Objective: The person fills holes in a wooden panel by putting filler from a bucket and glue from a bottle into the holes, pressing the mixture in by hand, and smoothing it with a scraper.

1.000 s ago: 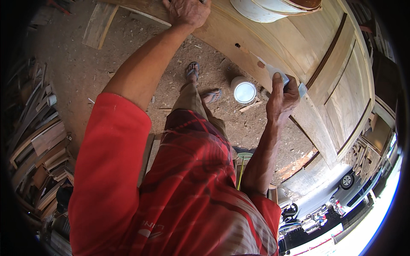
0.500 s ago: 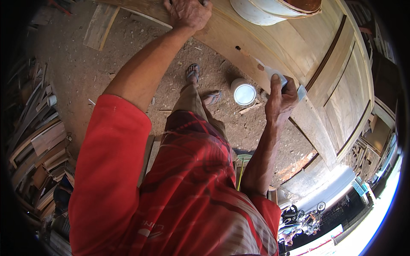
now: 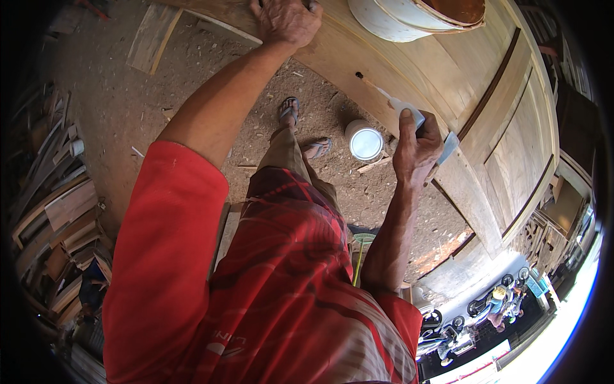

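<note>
At nine o'clock, a pile of wood scraps (image 3: 54, 211) lies by the dirt floor (image 3: 121, 102). At twelve o'clock, the left hand (image 3: 286, 20) presses flat on the edge of the big wooden door (image 3: 448, 83), holding nothing. A white tub (image 3: 365, 142) sits on the ground near the feet. At two o'clock, the right hand (image 3: 419, 144) is closed around a small brush (image 3: 391, 102), its tip touching the door by a dark hole (image 3: 359, 75). The wood looks mostly bare, so most brushing seems left.
</note>
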Available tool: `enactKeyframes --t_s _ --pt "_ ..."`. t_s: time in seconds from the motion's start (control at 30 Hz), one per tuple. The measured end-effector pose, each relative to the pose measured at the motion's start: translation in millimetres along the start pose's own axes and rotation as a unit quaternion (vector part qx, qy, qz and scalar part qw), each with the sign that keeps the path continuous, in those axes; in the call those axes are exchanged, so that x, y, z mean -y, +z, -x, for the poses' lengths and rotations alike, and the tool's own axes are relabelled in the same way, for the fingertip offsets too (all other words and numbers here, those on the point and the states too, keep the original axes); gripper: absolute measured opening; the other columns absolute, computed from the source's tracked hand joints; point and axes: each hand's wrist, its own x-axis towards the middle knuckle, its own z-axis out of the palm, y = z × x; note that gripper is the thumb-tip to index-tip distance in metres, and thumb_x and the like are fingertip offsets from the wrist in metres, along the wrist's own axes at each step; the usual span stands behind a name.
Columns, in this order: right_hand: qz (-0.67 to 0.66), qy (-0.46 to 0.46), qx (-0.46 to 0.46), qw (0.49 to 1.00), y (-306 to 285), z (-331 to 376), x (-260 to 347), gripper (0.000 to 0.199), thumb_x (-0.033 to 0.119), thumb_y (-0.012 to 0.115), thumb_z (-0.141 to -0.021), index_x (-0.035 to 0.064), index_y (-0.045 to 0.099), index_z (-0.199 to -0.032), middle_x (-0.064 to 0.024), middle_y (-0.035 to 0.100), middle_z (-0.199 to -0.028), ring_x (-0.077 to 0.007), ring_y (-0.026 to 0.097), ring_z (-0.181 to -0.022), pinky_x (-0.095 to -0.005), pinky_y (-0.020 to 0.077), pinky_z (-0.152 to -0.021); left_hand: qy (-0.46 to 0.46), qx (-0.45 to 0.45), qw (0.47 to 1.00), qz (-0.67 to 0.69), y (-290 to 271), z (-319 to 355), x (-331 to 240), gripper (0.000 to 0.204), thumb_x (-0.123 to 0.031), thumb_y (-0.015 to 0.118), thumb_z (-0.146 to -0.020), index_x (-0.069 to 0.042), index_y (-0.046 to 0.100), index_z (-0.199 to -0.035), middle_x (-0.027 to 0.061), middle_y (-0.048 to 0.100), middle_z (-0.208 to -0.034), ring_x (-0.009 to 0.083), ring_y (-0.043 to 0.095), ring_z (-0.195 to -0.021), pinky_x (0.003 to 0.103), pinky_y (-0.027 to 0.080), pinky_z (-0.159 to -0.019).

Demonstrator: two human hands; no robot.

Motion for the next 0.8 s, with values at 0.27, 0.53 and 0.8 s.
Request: enactKeyframes --t_s 0.27,0.53,0.8 --pt "0.008 -0.012 0.007 1.0 2.3 -2.3 4.0 0.028 0.025 0.073 -0.096 -0.0023 0.072 -0.095 -0.0003 0.058 -0.067 -0.0084 0.048 -0.062 -0.0307 0.0398 -0.057 0.015 -0.016 1.0 0.0 2.6 0.1 2.2 0.054 -0.033 0.064 -0.091 0.004 0.058 -0.131 0.0252 0.058 -0.138 0.0427 0.043 -0.142 0.06 0.024 -0.122" --pt "0.009 0.002 0.016 1.0 3.3 -0.5 7.3 0.028 0.025 0.073 -0.096 -0.0026 0.072 -0.096 -0.0019 0.061 -0.068 -0.0087 0.051 -0.062 -0.0303 0.0416 -0.057 0.011 -0.008 1.0 0.002 -0.1 1.7 1.7 0.055 -0.032 0.064 -0.092 0.005 0.058 -0.132 0.0259 0.057 -0.14 0.0435 0.043 -0.143 0.06 0.025 -0.122" --pt "0.03 0.028 0.02 0.999 -2.9 -1.4 2.3 0.03 0.027 0.074 -0.096 -0.0028 0.073 -0.099 -0.0034 0.064 -0.07 -0.0096 0.054 -0.065 -0.031 0.0441 -0.06 0.006 -0.007 1.0 0.002 -2.2 -11.1 2.2 0.055 -0.032 0.065 -0.091 0.005 0.058 -0.132 0.0257 0.057 -0.141 0.0429 0.043 -0.144 0.06 0.024 -0.122"
